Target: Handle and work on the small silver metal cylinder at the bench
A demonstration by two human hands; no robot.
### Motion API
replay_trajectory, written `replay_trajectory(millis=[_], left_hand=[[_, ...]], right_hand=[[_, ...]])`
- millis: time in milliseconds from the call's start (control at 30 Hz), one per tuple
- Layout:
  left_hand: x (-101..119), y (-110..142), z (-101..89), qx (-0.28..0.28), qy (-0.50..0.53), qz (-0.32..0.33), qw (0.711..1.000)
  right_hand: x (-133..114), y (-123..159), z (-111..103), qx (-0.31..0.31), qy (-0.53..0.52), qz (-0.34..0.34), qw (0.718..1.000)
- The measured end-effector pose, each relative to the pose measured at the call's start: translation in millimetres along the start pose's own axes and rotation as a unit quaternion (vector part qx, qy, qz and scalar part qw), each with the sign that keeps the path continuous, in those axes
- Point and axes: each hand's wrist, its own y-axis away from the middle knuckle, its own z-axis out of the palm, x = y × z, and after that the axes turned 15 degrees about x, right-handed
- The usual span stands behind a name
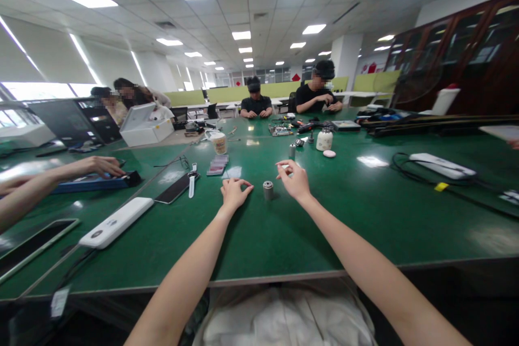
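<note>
A small silvery metal cylinder (268, 190) stands upright on the green table between my two hands, apart from both. To its left, my left hand (234, 193) rests low over the tabletop, thumb and fingers apart and nothing in them. On the other side, my right hand (294, 179) is raised a little, its fingers loosely curved and apart with no object visible in them. Just beyond the right fingers stands a second metal cylinder (292, 151), its lower part partly covered by the hand. Small dark metal parts (299, 142) lie beside that one.
A cream jar (324, 139) and pink lid (329, 154) stand behind. Leftward are a paper cup (219, 144), a stack of cards (218, 165), a watch (192, 181), a phone (173, 189) and a white power bank (117, 221). A co-worker's hand (99, 166) reaches in from the left.
</note>
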Motion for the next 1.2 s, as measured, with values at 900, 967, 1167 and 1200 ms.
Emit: replay_trajectory(millis=[900, 967, 1167, 1200], left_hand=[[46, 14, -7.8, 0.124, 0.122, 0.095, 0.98], [46, 14, -8.3, 0.123, 0.121, 0.097, 0.98], [47, 15, -9.2, 0.125, 0.114, 0.088, 0.982], [47, 15, -9.4, 0.123, 0.114, 0.087, 0.982]], right_hand=[[16, 9, 12, -0.144, -0.053, -0.028, 0.988], [16, 11, 12, -0.159, -0.045, -0.042, 0.985], [15, 10, 10, -0.128, -0.025, -0.04, 0.991], [15, 10, 9, -0.118, -0.024, -0.033, 0.992]])
